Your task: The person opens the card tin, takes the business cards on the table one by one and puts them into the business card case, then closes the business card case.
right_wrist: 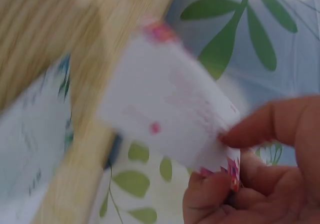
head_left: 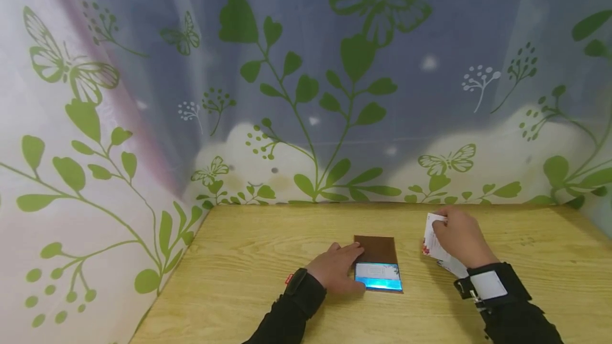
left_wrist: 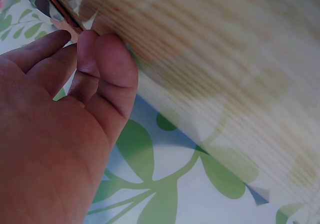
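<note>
A brown folding card holder lies opened flat on the table; a white printed card sits in its shiny, blue-reflecting lower section. My left hand rests against the holder's left side, fingers spread from its upper part to its lower edge. In the left wrist view, fingertips are right at the holder's edge. To the right, my right hand pinches a white card with red flowers between thumb and fingers. Below that hand lies another white card, which shows blue-green leaf print in the right wrist view.
The light wood-grain table reaches back to a hanging curtain printed with green leaves and butterflies. More curtain stands along the left side. A dark band with a white square is worn on the right wrist.
</note>
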### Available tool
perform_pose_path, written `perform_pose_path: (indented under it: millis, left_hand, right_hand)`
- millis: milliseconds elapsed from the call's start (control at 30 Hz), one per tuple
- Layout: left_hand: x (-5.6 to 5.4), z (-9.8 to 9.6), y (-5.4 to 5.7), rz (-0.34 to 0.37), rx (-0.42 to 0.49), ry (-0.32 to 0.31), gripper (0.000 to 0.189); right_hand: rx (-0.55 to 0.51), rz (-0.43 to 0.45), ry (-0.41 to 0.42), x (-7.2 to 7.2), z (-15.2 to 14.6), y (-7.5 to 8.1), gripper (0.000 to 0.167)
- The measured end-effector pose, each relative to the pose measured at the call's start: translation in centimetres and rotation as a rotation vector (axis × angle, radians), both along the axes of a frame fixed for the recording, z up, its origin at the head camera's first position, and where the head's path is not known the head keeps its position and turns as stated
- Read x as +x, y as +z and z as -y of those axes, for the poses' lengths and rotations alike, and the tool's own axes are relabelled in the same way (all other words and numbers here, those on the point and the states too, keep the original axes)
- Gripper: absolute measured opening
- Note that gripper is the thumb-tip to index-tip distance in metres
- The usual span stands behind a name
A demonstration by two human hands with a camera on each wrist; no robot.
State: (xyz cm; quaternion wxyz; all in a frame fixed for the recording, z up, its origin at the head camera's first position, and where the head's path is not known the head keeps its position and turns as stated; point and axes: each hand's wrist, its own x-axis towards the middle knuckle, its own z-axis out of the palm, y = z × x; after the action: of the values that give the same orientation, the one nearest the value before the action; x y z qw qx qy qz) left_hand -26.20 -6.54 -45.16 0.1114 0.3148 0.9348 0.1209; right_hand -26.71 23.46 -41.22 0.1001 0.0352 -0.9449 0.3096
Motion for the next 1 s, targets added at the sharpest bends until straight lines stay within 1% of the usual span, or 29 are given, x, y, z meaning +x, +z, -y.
perform_pose_path:
  millis: [100,200,300,400,500,600,700,833,1000]
  left_hand:
    - [0.0,0.0,0.0,0.003,0.004,-0.003,0.080]
    - [0.1,-0.1,0.0,0.005,0.007,-0.005,0.080]
    - [0.0,0.0,0.0,0.005,0.009,-0.010,0.080]
    - [0.0,0.0,0.0,0.009,0.012,-0.009,0.080]
    - [0.0,0.0,0.0,0.013,0.015,-0.003,0.080]
    - [0.0,0.0,0.0,0.016,0.017,0.001,0.081]
    - [0.0,0.0,-0.1,0.011,0.013,-0.002,0.081]
    - [-0.1,-0.1,0.0,0.009,0.005,-0.008,0.082]
    - [-0.1,-0.1,0.0,0.009,-0.002,-0.004,0.081]
  right_hand:
    - [0.002,0.036,0.044,0.1,0.7,-0.2,0.034]
    - [-0.007,0.045,0.075,0.3,1.2,-0.3,0.030]
    - [-0.026,0.043,0.086,0.4,1.4,-0.2,0.024]
    - [-0.053,0.043,0.112,0.4,1.6,-0.3,0.027]
    - [-0.081,0.056,0.185,0.4,1.9,-0.4,0.030]
    - [-0.126,0.105,0.278,0.4,2.4,-0.6,0.034]
    - [-0.162,0.146,0.332,0.5,2.9,-0.8,0.035]
    - [-0.201,0.177,0.340,0.7,3.3,-0.9,0.036]
    - [-0.211,0.177,0.331,0.5,3.5,-1.1,0.051]
